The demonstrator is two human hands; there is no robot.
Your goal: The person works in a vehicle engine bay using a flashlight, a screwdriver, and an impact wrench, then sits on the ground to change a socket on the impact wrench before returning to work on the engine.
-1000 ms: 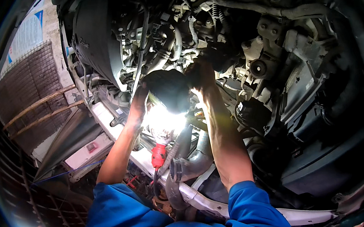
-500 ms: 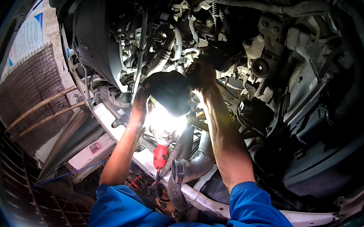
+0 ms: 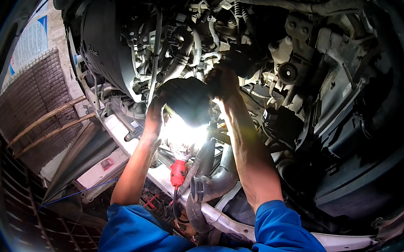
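Observation:
Both my arms reach into a vehicle's engine bay. A glaring work lamp with a red socket and black cord hangs between my forearms. Just above the glare is a dark rounded piece; shadow hides what it is. My left hand is against its left side, with its fingers mostly lost in shadow. Beyond its upper right edge, my right hand is curled closed among the hoses. What lies inside those dark fingers cannot be made out.
A thick grey hose bends below my right forearm. A pale metal crossbar runs along the front. To the left stands a large dark curved housing; a bracket with a round bushing sits to the right. Wooden poles lean farther left.

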